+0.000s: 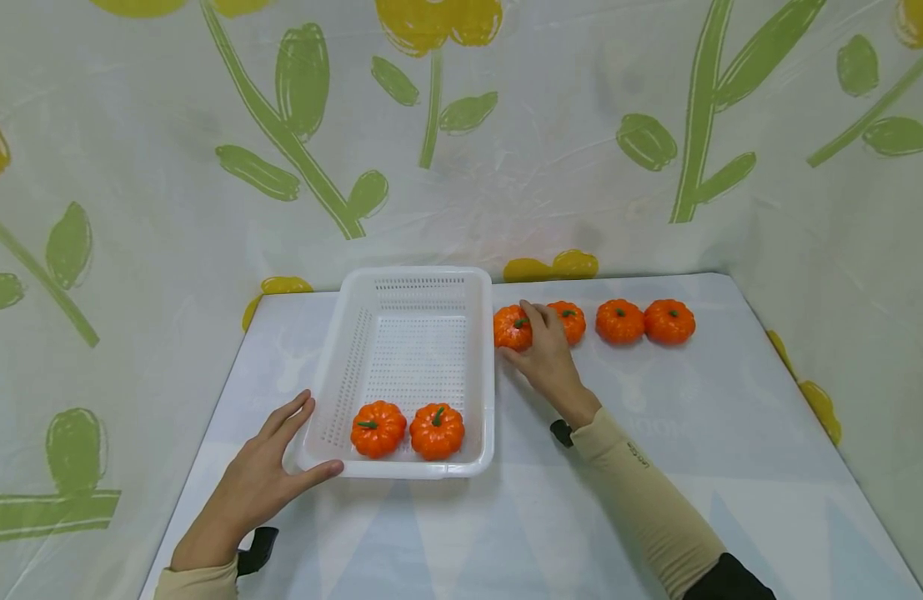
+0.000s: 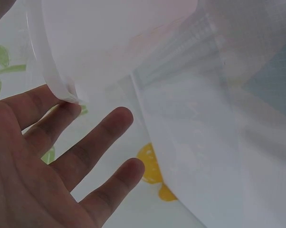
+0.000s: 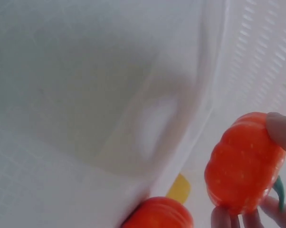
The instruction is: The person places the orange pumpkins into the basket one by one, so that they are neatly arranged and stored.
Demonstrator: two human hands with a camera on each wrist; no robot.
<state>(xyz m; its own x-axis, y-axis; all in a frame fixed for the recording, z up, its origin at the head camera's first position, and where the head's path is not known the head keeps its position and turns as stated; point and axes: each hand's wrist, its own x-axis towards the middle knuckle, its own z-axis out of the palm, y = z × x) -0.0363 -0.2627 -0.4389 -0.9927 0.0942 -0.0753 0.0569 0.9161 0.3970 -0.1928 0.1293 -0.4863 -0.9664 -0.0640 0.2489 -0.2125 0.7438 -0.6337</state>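
Observation:
A white perforated plastic basket (image 1: pixel 486 375) stands on the table, with two small orange toy pumpkins (image 1: pixel 436 433) inside at its near end. My left hand (image 1: pixel 254 479) rests at the basket's near left corner, thumb by the front rim. Its fingers (image 2: pixel 93 147) are extended and spread in the left wrist view, some touching the rim. My right hand (image 1: pixel 545 358) grips another pumpkin (image 3: pixel 245 164) between thumb and fingers, close beside the basket's right rim. Just behind that hand sits a further pumpkin (image 1: pixel 572 322), partly hidden by it.
Two more pumpkins, one (image 1: pixel 619 322) and its neighbour (image 1: pixel 669 322), sit side by side along the back right of the white table (image 1: pixel 656 433). A curtain (image 1: pixel 544 167) printed with green stems and yellow flowers hangs behind and around the table.

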